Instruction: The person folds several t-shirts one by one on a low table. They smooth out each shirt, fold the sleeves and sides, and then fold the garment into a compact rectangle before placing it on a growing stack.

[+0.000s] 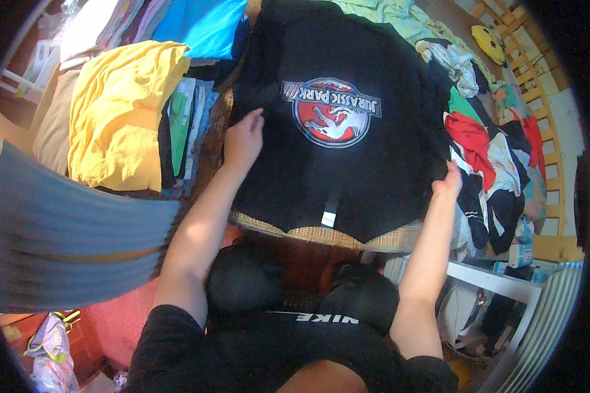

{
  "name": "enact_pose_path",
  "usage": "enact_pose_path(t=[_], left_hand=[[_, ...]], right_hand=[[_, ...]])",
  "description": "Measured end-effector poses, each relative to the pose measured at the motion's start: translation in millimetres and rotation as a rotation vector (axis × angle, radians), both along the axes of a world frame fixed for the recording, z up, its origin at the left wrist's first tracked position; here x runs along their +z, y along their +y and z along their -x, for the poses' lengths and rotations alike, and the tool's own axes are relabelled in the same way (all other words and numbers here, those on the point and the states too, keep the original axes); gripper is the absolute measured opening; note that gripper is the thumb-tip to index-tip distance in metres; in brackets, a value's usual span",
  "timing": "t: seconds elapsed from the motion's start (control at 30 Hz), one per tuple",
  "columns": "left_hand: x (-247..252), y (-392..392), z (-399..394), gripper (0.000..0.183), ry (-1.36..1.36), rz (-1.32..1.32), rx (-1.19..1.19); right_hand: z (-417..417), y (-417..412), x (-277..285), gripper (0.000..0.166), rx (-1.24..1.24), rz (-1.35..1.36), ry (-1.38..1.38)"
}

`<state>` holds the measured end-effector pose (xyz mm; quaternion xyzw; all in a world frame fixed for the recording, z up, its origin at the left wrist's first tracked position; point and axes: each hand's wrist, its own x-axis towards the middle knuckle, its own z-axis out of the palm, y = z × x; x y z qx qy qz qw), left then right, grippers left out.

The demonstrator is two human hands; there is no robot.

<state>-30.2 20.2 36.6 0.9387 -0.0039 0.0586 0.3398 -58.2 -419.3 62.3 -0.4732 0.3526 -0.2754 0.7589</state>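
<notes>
A black T-shirt (339, 177) with a red and white dinosaur print lies spread out on a woven mat (295, 236) in front of me, its print upside down to my view. A small white tag shows near its closer edge. My left hand (245, 135) rests at the shirt's left edge, fingers bent; whether cloth is between them is hard to see. At the shirt's right edge is my right hand (447, 182), thumb and fingers close together at the black cloth; a grip on it cannot be made out for certain.
Folded clothes, with a yellow garment (123, 115) on top, are piled at the left, near a blue folded cloth (201, 27). Loose clothes (472, 142) lie heaped at the right beside a wooden slatted rail (550, 142). A white frame (496, 280) stands at the lower right.
</notes>
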Motion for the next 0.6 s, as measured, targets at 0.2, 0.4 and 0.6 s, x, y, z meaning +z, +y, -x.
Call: enact_pose_path(t=[0.2, 0.4, 0.6], left_hand=[[-19.1, -3.3, 21.4, 0.039, -0.038, -0.439, -0.600], [-2.5, -5.9, 24.0, 0.040, -0.032, -0.414, -0.663], [-1.0, -11.6, 36.9, 0.050, 0.005, -0.454, -0.641]], right_hand=[[25.5, 88.4, 34.8, 0.035, 0.451, 1.902, 0.463], [63.0, 101.3, -20.4, 0.050, 0.771, 1.863, 0.156], [81.4, 95.5, -17.3, 0.065, 0.626, 1.652, 0.318]])
